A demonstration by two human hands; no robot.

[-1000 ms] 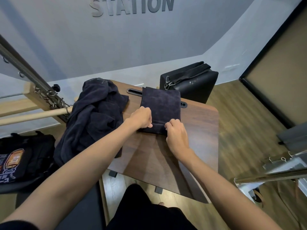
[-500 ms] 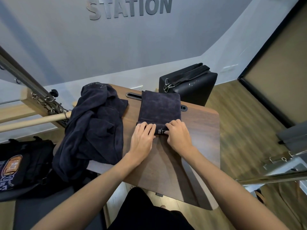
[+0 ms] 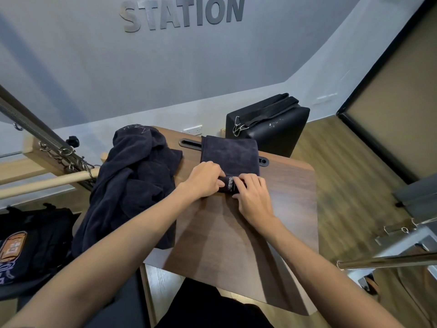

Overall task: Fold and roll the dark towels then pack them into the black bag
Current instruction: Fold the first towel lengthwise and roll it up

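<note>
Fingers (image 3: 243, 179) curl over towel's (image 3: 229, 153) rolled near edge.

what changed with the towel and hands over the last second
Both hands, left hand and right hand, have begun rolling the folded towel: its near edge is now a small roll with white lettering showing. The towel pile and black bag stayed put.

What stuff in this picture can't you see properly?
- Near edge of the folded dark towel, head view: hidden under the left hand and right hand.
- White lettering on the rolled part: too small and partly covered by fingers.
- Black bag with an orange patch: cut off by the left edge.
- Heap of loose dark towels: bunched up, so their number is unclear.
- Wall sign: cut off by the top edge.
</note>
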